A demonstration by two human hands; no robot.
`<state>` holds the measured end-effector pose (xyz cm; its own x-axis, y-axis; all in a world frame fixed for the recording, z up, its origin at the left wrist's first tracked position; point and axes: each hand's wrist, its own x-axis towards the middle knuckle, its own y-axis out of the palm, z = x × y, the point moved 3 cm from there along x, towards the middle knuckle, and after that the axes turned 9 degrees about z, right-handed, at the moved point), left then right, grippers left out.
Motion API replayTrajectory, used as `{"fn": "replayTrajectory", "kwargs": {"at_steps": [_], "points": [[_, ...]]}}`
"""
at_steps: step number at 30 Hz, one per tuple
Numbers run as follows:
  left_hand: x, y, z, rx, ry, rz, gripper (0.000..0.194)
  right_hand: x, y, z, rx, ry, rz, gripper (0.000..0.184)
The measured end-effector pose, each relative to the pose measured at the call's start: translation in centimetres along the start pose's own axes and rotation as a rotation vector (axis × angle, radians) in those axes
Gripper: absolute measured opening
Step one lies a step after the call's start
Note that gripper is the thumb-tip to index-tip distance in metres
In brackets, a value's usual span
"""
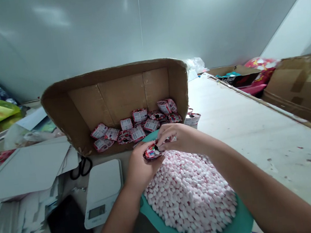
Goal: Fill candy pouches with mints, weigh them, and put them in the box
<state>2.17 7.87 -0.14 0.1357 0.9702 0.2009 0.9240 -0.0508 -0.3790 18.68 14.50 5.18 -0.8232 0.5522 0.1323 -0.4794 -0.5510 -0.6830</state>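
Above the teal basin (243, 215), which is heaped with small pale-pink candies (190, 191), both hands meet at one small printed packet (152, 151). The left hand (143, 165) grips the packet from its side, and the right hand (172, 139) has its fingertips pinched at the dark spot on the packet's face. Behind the basin, a cardboard box (118, 94) lies with its open side facing forward, similar red-and-white packets (138, 133) piled inside. Left of the basin is a white scale (103, 189); farther left are black scissors (81, 168), a dark flat object (70, 229) and stacked white cards (26, 170). To the basin's right stretches a white tabletop (248, 131).
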Motion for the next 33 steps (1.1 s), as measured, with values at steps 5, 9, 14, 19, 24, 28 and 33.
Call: {"fn": "replayTrajectory", "kwargs": {"at_steps": [5, 9, 14, 19, 24, 28, 33], "points": [[0.0, -0.2, -0.3, -0.027, -0.001, 0.006, 0.033, 0.1, 0.2, 1.0, -0.001, 0.041, 0.011, 0.026], [0.0, -0.2, -0.4, 0.07, -0.025, 0.014, 0.023, 0.6, 1.0, 1.1, -0.021, 0.188, -0.092, 0.021], [0.2, 0.0, -0.1, 0.026, -0.041, -0.016, 0.034, 0.7, 1.2, -0.2, 0.037, 0.197, -0.07, 0.027], [-0.1, -0.2, -0.4, 0.023, -0.03, 0.022, 0.027, 0.2, 0.7, 0.8, 0.053, 0.159, -0.033, 0.042], [-0.2, -0.2, -0.7, 0.066, -0.006, 0.013, 0.023, 0.3, 1.0, 1.5, -0.051, 0.097, 0.022, 0.035], [-0.2, -0.2, -0.6, 0.044, 0.002, -0.027, 0.029, 0.4, 0.9, 0.5, 0.001, 0.135, 0.028, 0.038], [-0.4, -0.6, -0.3, 0.017, 0.056, -0.111, 0.039, 0.1, 0.5, -0.4, -0.005, 0.227, -0.101, 0.058]]}}
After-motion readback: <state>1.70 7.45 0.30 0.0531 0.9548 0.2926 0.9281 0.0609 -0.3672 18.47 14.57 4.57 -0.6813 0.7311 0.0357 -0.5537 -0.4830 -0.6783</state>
